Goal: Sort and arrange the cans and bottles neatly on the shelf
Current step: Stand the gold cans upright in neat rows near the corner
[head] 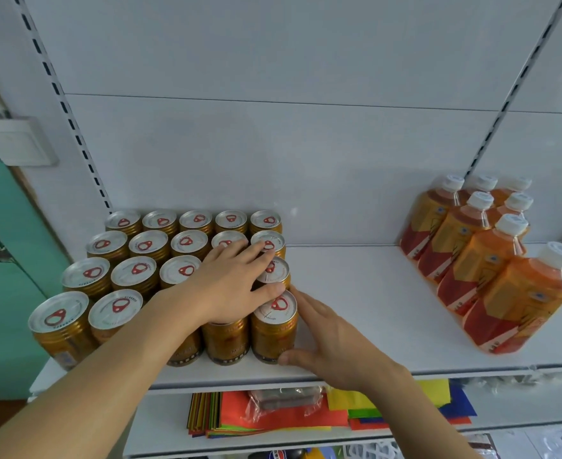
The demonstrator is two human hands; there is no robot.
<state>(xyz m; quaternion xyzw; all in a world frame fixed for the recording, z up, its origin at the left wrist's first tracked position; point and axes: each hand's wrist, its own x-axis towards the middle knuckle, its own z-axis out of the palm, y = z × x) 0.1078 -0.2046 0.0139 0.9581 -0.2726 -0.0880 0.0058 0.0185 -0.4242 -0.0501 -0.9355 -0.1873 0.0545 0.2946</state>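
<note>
Several gold cans [134,276] with silver tops and red pull tabs stand packed in rows on the left of the white shelf [365,293]. My left hand [236,286] lies flat on the can tops near the block's right side, fingers spread. My right hand [326,339] is cupped against the right side of the front right can [273,329], thumb at its base, fingers along its wall, not wrapped around it. Several orange bottles [478,263] with white caps stand in two rows at the shelf's right end.
A wide bare stretch of shelf lies between cans and bottles. The lower shelf [160,422] holds stacked coloured sheets [273,419] and a wrapped pack [283,397]. A slotted upright [64,104] and a teal wall with a white switch plate [18,140] are at left.
</note>
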